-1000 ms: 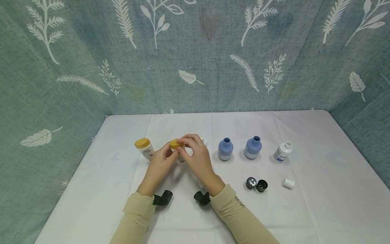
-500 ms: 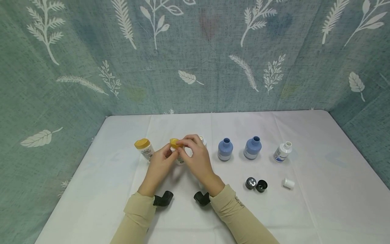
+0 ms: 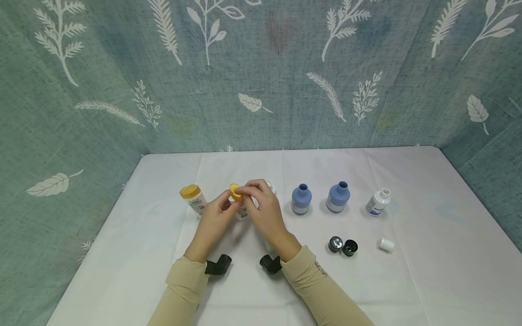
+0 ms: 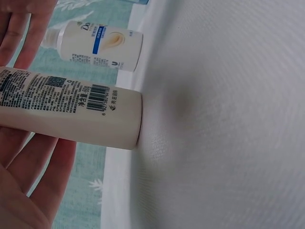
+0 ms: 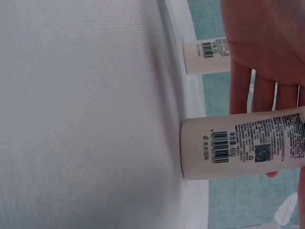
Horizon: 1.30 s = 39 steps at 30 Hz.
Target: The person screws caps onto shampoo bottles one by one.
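Note:
A white bottle [image 3: 242,213] with printed text stands on the table, between my two hands. My left hand [image 3: 214,222] holds it near the top; in the left wrist view its fingers [image 4: 52,164] lie along the bottle's side. My right hand [image 3: 264,210] pinches a yellow cap [image 3: 234,191], tilted at the bottle's mouth. Whether the cap still touches the bottle cannot be told. Left of my hands a similar white bottle [image 3: 197,202] wears a yellow cap [image 3: 190,191]. Partly behind my right hand is an uncapped white bottle [image 4: 102,45] with a blue label.
Two blue bottles [image 3: 302,200] and a small white bottle [image 3: 378,203] stand uncapped to the right. Two black caps [image 3: 350,247] and a white cap [image 3: 386,245] lie before them. Black wrist mounts [image 3: 220,265] stick out from the sleeves. Patterned green cloth [image 3: 261,81] hangs behind.
The yellow cap in my right hand has tipped up from its level position on the bottle, its top face turned. The left hand and the bottle have hardly moved.

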### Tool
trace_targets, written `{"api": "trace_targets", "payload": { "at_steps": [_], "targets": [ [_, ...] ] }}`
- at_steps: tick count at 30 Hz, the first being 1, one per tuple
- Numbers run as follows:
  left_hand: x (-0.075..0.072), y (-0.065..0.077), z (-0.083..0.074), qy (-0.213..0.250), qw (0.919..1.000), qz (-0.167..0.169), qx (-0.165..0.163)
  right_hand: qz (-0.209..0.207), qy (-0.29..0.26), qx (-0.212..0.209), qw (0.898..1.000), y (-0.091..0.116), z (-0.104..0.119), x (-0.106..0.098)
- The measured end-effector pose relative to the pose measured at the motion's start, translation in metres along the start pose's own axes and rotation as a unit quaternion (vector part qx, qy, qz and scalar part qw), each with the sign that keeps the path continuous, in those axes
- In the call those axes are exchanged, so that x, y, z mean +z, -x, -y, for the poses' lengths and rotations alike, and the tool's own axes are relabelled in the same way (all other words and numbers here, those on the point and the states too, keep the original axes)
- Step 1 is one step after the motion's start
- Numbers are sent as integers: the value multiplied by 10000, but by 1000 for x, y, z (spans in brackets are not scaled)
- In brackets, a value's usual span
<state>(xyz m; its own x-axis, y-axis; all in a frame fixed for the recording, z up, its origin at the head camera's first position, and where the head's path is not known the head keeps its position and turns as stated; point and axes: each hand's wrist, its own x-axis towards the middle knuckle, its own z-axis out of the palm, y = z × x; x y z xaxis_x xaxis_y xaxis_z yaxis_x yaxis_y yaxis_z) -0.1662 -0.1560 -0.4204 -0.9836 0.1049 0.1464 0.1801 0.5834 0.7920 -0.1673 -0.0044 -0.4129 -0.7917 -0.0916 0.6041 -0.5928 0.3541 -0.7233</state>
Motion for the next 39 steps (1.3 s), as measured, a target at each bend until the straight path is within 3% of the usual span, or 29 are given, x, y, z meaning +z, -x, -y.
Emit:
{"api": "trace_targets", "payload": {
  "at_steps": [8,18,25,39],
  "targets": [
    [0,1,-1,0,10000,37,-29,226,-206,-147,9994,-1,-1,0],
    [0,1,0,34,9999,67,106,392,-75,-461,9981,-1,-2,1],
    [1,0,2,44,9998,68,201,364,-23,-320,9988,0,-2,2],
    [0,-2,5,30,9998,191,75,213,-20,-227,9995,0,-3,2]
  ]
}}
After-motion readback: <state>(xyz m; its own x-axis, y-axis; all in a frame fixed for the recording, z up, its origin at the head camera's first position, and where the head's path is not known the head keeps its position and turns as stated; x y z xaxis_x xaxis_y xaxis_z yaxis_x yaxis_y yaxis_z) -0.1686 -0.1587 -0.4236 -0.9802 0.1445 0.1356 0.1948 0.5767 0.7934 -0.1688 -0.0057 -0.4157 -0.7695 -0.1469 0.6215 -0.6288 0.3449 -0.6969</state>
